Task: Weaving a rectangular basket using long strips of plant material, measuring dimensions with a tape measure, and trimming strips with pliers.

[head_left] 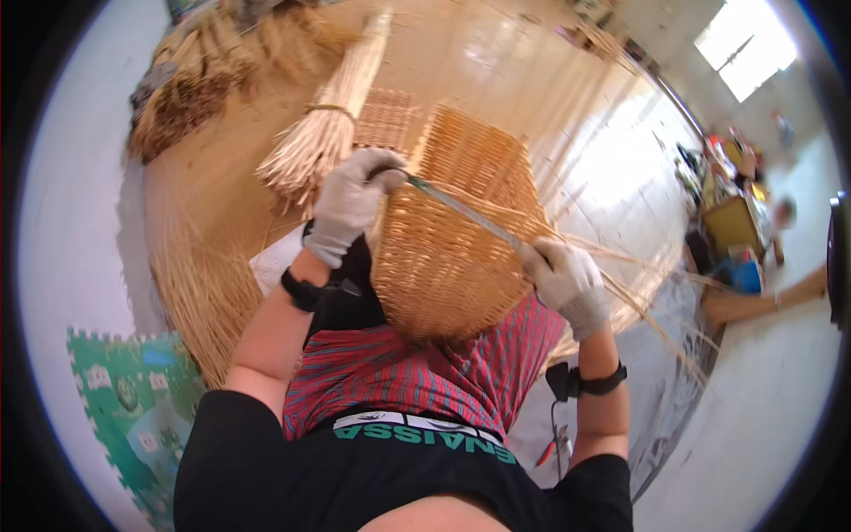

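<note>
From the person's head, one wide fisheye view looks down and forward: black shirt (355, 483) nearest, wicker basket (452, 257) close at the middle, floor (496, 75) beyond, bright window (746, 49) far right.

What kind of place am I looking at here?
Probably a basket-weaving workshop: there's a wicker basket in front of the person, a tied bundle of pale strands beyond it, and many loose strands spread out to the left.
</note>
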A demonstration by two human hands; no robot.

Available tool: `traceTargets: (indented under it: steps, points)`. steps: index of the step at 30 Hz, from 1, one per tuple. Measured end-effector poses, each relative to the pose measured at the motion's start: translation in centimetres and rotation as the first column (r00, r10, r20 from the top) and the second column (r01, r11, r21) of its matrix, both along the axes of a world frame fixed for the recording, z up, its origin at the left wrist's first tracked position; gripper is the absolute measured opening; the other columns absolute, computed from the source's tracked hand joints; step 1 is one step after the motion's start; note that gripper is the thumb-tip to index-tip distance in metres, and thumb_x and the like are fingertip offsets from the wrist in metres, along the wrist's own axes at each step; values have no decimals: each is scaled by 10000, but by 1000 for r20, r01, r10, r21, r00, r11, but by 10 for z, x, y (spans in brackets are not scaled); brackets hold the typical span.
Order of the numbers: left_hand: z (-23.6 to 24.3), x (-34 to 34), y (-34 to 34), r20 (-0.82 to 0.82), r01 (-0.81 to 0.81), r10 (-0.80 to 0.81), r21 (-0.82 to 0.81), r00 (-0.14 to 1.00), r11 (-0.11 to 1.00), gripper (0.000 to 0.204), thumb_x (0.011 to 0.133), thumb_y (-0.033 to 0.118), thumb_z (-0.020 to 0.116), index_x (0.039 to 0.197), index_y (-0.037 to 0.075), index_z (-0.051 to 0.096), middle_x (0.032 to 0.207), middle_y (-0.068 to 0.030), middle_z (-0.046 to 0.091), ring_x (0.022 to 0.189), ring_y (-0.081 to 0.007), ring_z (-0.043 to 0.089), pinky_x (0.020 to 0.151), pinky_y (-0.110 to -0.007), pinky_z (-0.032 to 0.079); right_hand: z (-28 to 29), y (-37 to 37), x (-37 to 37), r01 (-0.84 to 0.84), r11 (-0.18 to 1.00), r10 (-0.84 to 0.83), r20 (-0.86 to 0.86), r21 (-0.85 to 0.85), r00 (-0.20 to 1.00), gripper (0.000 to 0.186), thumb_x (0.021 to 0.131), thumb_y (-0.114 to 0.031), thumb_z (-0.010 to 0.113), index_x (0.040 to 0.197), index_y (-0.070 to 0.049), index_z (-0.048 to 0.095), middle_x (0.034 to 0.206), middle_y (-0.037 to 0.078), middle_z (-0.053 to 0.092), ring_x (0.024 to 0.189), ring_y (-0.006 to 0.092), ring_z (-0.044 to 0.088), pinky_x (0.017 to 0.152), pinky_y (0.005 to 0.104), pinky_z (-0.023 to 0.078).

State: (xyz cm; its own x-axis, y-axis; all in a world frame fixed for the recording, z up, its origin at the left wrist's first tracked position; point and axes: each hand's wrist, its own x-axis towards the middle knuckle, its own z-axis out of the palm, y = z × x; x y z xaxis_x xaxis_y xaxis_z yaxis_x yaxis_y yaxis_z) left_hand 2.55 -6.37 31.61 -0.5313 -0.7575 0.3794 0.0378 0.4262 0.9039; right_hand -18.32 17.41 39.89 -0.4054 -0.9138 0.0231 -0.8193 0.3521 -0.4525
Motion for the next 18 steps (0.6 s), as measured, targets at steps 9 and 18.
traceTargets:
  steps: [9, 18]
  points:
    - [3, -4, -7, 13, -5, 1, 314, 1000, 949, 142, 915, 14, 735, 1056, 21, 727, 915, -11, 711, 820, -98, 660, 768, -255, 570, 38, 21, -92, 257, 952, -273, 85, 166, 958, 379, 939, -393, 681, 999, -31, 776, 806, 155, 732, 733, 244, 712, 696, 368, 547]
    - [8, -4, -3, 102, -51, 31, 193, 994, 980, 151, 919, 40, 749, 1068, 24, 731, 892, 3, 703, 754, -70, 624, 709, -223, 548, 2, 35, -108, 152, 967, -170, 73, 207, 983, 418, 919, -467, 646, 1011, -86, 791, 849, 135, 747, 786, 277, 709, 761, 387, 546]
